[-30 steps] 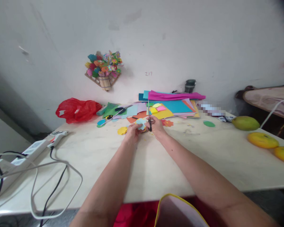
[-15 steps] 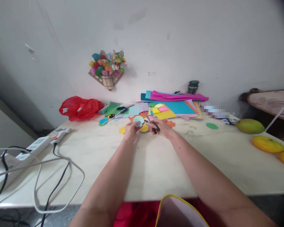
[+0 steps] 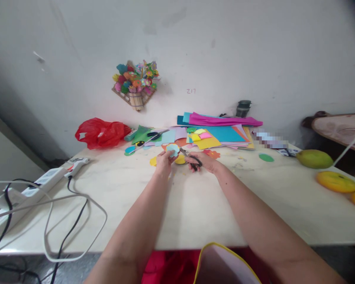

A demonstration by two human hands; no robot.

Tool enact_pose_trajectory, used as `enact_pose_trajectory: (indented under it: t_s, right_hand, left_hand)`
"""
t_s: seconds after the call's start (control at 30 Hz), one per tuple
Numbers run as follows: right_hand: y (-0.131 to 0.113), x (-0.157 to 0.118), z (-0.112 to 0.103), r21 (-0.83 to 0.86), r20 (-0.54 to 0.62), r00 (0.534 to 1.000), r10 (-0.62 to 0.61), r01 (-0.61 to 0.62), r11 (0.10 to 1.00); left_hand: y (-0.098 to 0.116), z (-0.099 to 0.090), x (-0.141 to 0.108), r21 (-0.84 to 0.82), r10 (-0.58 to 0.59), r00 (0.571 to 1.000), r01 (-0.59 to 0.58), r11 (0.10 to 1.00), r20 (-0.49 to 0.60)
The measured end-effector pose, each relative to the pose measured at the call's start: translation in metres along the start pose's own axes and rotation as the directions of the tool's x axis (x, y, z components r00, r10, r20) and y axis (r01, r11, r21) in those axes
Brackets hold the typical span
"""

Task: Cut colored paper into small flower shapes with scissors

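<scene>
Between the fingers of my left hand (image 3: 165,161) is a light blue paper flower (image 3: 172,149) with a yellowish edge behind it. My right hand (image 3: 204,161) grips black-handled scissors (image 3: 197,161), their blades pointing left and reaching the flower's right edge. The blades look nearly closed. Below them on the table lies a yellow paper circle (image 3: 180,159), partly hidden by my left hand. Another yellow paper piece (image 3: 153,161) lies to the left of that hand. An orange paper flower (image 3: 212,154) lies just behind my right hand.
Coloured paper sheets (image 3: 227,134) and a second pair of scissors (image 3: 155,135) lie at the back. A red plastic bag (image 3: 102,134) sits back left. Mangoes (image 3: 314,158) are at right. A power strip (image 3: 44,182) with loose cables (image 3: 85,197) occupies the left.
The scissor blades, spread apart before, have come together at the flower's right edge. My left hand keeps its hold on the flower. The whole view has shifted slightly.
</scene>
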State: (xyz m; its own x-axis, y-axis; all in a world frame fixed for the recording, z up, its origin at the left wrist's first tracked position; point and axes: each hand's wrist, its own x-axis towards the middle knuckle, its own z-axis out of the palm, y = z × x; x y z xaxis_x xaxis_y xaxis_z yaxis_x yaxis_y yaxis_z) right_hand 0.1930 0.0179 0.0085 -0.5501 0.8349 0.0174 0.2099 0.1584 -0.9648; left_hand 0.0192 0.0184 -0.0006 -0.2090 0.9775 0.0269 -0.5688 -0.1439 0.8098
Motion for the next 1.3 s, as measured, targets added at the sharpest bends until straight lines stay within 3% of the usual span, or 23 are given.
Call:
enact_pose_trajectory:
  t_s: [0.4,1.3]
  right_hand:
    - [-0.002,0.003,0.013,0.019,-0.077,0.997,0.024,-0.023,1.000]
    - [-0.007,0.003,0.023,0.063,-0.146,0.987,0.062,-0.053,0.997]
  left_hand:
    - [-0.004,0.004,-0.002,-0.104,-0.003,0.999,-0.001,0.995,-0.043]
    - [-0.007,0.010,-0.005,-0.064,0.005,0.983,-0.017,0.998,-0.184]
